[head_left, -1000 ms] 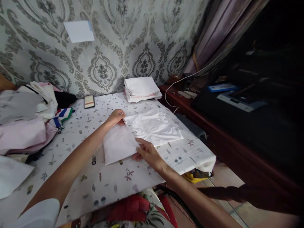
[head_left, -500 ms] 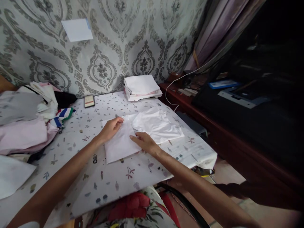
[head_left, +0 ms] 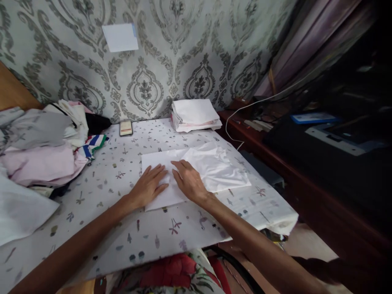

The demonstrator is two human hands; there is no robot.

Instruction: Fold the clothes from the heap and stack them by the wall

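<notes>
A thin white garment point(head_left: 216, 169), partly folded over, lies on the patterned sheet in front of me. Its left part is smooth, while the right part is wrinkled. My left hand point(head_left: 150, 185) rests flat on the smooth part, fingers stretched out and pointing away from me. Close beside it, my right hand point(head_left: 190, 179) lies on the cloth near the edge of the wrinkled part, with its fingers extended and slightly bent. Neither hand has cloth gripped in it, as far as shows.
A stack of folded white cloths point(head_left: 196, 114) stands by the wall. A pile of clothes point(head_left: 43, 159) fills the left side. Between them lies a small card-like item point(head_left: 125, 128). A white cable point(head_left: 235, 110) runs over dark red furniture point(head_left: 294, 192) at right.
My left hand has come down flat onto the garment's left part, fingers now spread. My right hand has moved slightly forward over the cloth. The view has shifted left.
</notes>
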